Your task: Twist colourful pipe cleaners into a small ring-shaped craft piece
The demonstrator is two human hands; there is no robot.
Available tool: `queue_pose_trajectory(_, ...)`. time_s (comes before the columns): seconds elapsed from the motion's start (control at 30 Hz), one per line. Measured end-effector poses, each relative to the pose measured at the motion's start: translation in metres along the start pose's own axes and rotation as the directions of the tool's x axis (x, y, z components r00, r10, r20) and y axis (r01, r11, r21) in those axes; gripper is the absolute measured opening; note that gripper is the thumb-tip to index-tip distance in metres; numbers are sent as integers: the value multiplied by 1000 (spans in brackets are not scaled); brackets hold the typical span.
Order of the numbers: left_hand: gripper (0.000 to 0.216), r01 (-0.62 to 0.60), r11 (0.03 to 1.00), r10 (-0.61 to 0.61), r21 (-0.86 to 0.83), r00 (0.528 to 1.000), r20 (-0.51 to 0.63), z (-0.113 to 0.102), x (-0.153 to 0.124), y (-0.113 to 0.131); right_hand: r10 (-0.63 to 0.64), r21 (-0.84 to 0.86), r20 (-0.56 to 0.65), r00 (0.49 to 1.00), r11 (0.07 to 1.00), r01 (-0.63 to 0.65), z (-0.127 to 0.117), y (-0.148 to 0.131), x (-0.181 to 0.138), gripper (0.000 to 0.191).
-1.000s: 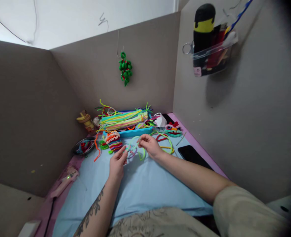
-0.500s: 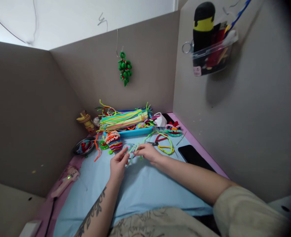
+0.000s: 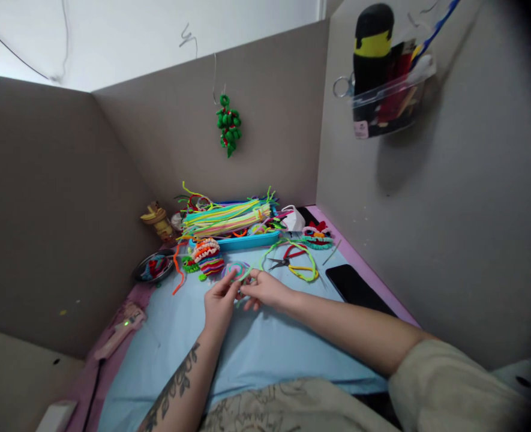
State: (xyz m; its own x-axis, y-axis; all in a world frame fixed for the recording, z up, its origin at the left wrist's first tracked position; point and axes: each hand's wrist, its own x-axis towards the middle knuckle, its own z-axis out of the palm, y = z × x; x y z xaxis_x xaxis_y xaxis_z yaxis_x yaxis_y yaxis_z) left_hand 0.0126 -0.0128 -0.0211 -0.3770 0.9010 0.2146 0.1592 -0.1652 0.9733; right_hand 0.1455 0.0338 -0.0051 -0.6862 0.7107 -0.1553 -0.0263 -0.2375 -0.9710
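Note:
In the middle of the head view, my left hand point(image 3: 220, 300) pinches a light green pipe cleaner point(image 3: 246, 275) between thumb and fingertips. Right beside it, my right hand point(image 3: 265, 289) closes on the same pipe cleaner, thumb and forefinger together, its lower fingers curled loosely. The fingertips nearly meet and partly hide the strand. Just behind my left fingertips shows a pastel spiral coil point(image 3: 236, 269) in pink, mint and purple; whether it is joined to the strand I cannot tell. Scissors point(image 3: 287, 262) with red and yellow handles lie beyond my right hand.
A blue tray point(image 3: 247, 241) heaped with pipe cleaners point(image 3: 224, 219) stands at the back. Near it are a striped fuzzy piece point(image 3: 209, 258) and a dark bowl point(image 3: 154, 267). A phone point(image 3: 357, 291) lies right; a pink glue gun point(image 3: 121, 330) lies left. A clear holder point(image 3: 391, 105) hangs on the partition.
My right hand has moved slightly left and down, closer to my left fingertips, and its lower fingers now show. The pastel coil and the scissors are less covered.

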Motion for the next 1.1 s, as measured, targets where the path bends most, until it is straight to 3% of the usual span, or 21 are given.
queue_pose_trajectory(0.27, 42, -56, 990, 62, 129, 997, -48, 3, -4, 2, -13, 78, -64, 998, 997, 18, 7, 8, 1, 26)
queue_pose_trajectory(0.5, 37, -171, 963, 184, 207, 982, -45, 1, -3, -6, 71, 301, 73, 995, 949, -90, 3, 6, -1, 30)
queue_pose_trajectory(0.6, 34, -214, 941, 224, 264, 975, -7, -1, -4, -8, 84, 384, 70, 994, 917, -105, 2, 7, 0, 25)
queue_pose_trajectory(0.87, 27, -370, 853, 378, 369, 924, 55, -2, -3, -14, 156, 416, -26, 987, 900, -131, 4, 7, 0, 25)
queue_pose_trajectory(1.1, 26, -485, 776, 466, 402, 872, 153, -3, -3, -20, 195, 392, 37, 980, 899, -194, -2, 8, 5, 19)
